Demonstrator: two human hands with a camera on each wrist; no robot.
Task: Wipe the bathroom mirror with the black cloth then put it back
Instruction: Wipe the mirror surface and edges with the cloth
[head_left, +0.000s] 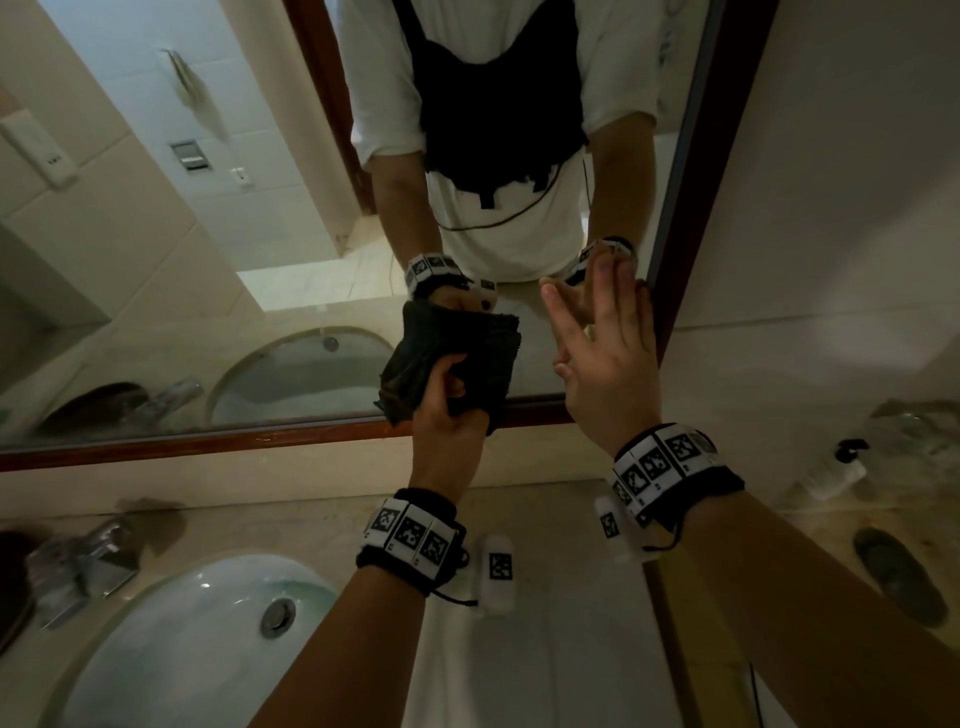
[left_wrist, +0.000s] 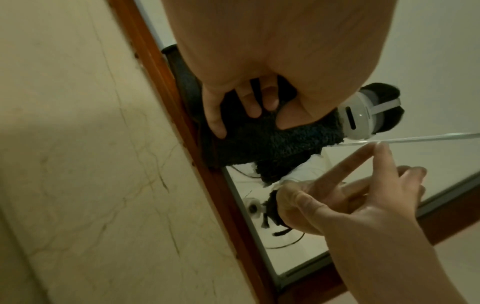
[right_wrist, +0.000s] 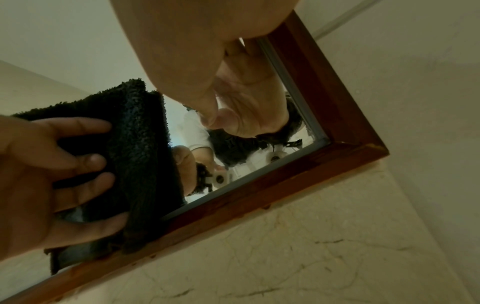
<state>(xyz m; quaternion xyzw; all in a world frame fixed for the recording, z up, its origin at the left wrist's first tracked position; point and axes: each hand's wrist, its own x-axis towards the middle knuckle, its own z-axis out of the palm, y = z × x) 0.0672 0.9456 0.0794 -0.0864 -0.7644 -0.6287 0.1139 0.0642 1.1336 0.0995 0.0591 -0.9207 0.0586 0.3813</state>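
The bathroom mirror (head_left: 208, 218) hangs in a brown wooden frame (head_left: 208, 442) above the counter. My left hand (head_left: 448, 410) grips a folded black cloth (head_left: 467, 338) and holds it against the glass just above the bottom rail, near the lower right corner. The left wrist view shows its fingers (left_wrist: 253, 107) curled into the cloth (left_wrist: 285, 144). My right hand (head_left: 608, 343) is open, with straight fingertips touching the glass beside the right frame edge. In the right wrist view the cloth (right_wrist: 135, 133) overlaps the bottom rail under the left hand (right_wrist: 52, 164).
A white sink (head_left: 156, 618) with a chrome faucet (head_left: 78, 561) lies below left. A clear bottle with a black cap (head_left: 831, 473) and a dark oval dish (head_left: 898, 571) sit on the marble counter at the right. A plain wall (head_left: 857, 182) adjoins the mirror's right frame.
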